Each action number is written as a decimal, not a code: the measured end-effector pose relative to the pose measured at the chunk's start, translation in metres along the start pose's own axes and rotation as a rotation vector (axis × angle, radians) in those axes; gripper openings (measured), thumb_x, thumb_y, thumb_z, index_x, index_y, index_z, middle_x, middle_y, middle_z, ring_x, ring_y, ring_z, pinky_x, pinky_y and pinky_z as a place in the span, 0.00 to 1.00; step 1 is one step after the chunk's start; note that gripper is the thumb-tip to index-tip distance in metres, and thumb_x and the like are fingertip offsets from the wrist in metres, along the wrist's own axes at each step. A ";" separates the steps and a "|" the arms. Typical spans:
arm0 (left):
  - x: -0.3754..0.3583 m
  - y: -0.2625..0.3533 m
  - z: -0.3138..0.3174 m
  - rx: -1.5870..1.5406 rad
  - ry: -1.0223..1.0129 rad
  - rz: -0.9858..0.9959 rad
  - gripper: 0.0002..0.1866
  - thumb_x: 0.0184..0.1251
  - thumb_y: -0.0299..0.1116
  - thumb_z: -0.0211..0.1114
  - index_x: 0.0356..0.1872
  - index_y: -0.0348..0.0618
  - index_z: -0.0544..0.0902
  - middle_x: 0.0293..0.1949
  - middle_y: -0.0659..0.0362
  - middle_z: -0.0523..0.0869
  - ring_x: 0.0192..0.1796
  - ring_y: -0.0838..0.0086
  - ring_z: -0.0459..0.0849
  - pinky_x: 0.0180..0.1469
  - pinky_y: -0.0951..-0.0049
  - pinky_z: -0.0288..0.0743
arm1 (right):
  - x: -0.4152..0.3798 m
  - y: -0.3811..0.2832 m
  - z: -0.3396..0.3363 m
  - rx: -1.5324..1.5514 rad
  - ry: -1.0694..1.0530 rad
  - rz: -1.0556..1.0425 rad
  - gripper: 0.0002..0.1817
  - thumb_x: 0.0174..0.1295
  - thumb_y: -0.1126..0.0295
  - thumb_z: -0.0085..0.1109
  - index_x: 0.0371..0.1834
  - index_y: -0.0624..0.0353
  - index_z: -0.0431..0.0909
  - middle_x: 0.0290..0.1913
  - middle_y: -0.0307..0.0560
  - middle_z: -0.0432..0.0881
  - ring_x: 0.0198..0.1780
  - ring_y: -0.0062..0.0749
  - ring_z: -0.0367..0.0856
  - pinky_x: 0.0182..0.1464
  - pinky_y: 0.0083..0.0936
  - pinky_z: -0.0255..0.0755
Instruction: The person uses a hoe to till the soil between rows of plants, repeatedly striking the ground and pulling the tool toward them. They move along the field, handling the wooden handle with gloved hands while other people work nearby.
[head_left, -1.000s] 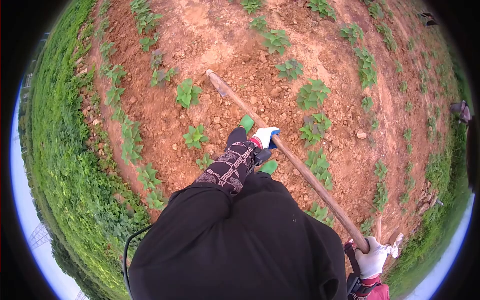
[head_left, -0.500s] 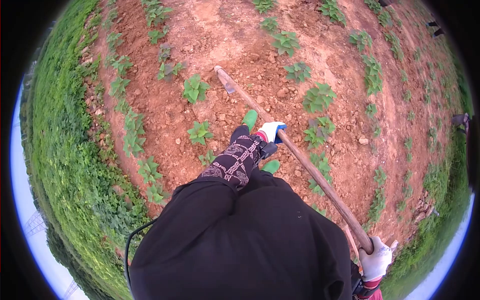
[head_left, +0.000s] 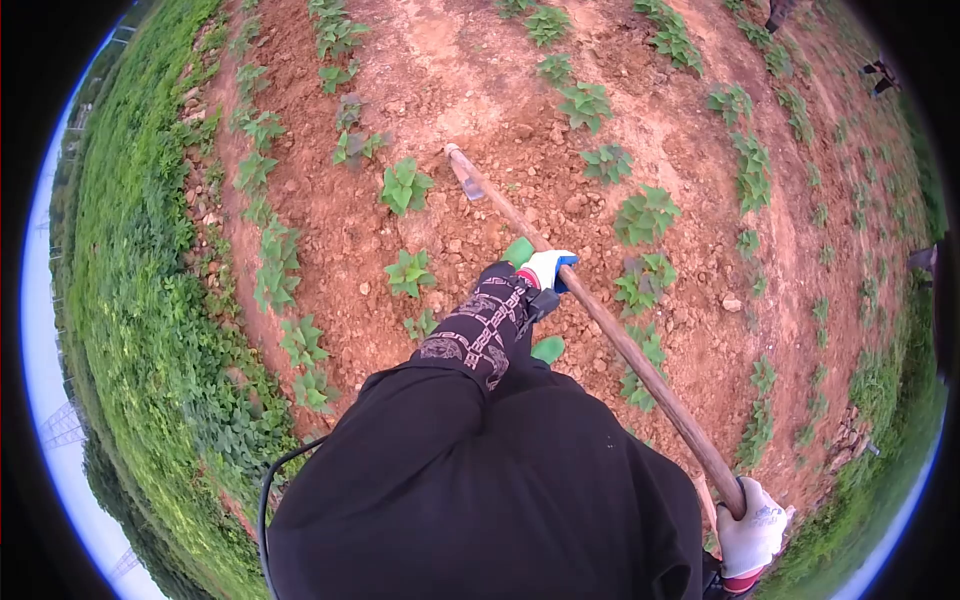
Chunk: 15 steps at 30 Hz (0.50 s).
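A hoe with a long wooden handle (head_left: pixel 640 362) slants across the view, its metal blade (head_left: pixel 468 184) on or just over the loose soil between two plant rows. My left hand (head_left: pixel 549 268), in a white and blue work glove, is closed around the middle of the handle. Near the handle's rear end, at the lower right, my right hand (head_left: pixel 752 530) grips it in a white glove. Close to the blade stands a leafy green plant (head_left: pixel 405 187). A green shoe (head_left: pixel 519 252) on my foot shows beside my left hand.
Rows of young plants (head_left: pixel 646 215) run along the reddish, stony soil (head_left: pixel 480 330) on both sides. Thick green growth (head_left: pixel 150 300) borders the field at left. Toward the upper right, another person (head_left: pixel 880 75) is partly visible at the edge of the view.
The whole view has shifted slightly, with plants and hoe head appearing a little lower and farther right. Both hands keep their hold on the hoe handle.
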<state>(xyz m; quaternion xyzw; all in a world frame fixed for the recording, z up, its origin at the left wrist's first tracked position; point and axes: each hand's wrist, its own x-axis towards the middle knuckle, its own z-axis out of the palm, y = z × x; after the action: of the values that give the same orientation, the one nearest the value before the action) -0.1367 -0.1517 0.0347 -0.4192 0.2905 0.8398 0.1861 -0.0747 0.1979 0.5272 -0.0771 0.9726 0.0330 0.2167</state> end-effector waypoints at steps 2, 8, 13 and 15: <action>0.008 -0.002 -0.003 0.114 -0.074 0.067 0.08 0.58 0.30 0.68 0.29 0.49 0.75 0.24 0.62 0.77 0.26 0.70 0.79 0.28 0.67 0.78 | 0.002 0.001 -0.002 -0.038 0.016 -0.049 0.20 0.40 0.73 0.66 0.42 0.59 0.79 0.31 0.54 0.82 0.35 0.49 0.82 0.45 0.38 0.73; -0.017 0.006 0.012 -0.165 0.023 0.006 0.12 0.55 0.25 0.70 0.30 0.50 0.73 0.25 0.63 0.77 0.25 0.71 0.79 0.26 0.65 0.76 | 0.004 -0.001 -0.006 0.009 -0.005 -0.061 0.21 0.39 0.75 0.66 0.42 0.60 0.79 0.31 0.55 0.82 0.33 0.49 0.82 0.38 0.36 0.74; -0.036 0.018 0.028 -0.212 0.104 0.002 0.10 0.58 0.30 0.69 0.33 0.50 0.74 0.22 0.61 0.76 0.25 0.69 0.79 0.29 0.61 0.80 | 0.002 0.007 0.000 -0.059 0.068 -0.154 0.23 0.38 0.73 0.67 0.44 0.56 0.78 0.28 0.52 0.79 0.31 0.51 0.79 0.35 0.40 0.70; -0.031 0.014 0.030 -0.309 0.109 -0.016 0.09 0.60 0.31 0.67 0.33 0.49 0.74 0.22 0.61 0.76 0.25 0.68 0.79 0.30 0.59 0.80 | 0.003 0.019 0.011 -0.035 0.062 -0.142 0.23 0.37 0.73 0.67 0.43 0.56 0.78 0.28 0.51 0.79 0.30 0.50 0.78 0.35 0.40 0.70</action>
<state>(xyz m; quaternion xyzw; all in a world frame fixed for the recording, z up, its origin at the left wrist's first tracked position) -0.1444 -0.1453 0.0784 -0.4899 0.1641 0.8491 0.1101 -0.0762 0.2175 0.5161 -0.1508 0.9702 0.0321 0.1867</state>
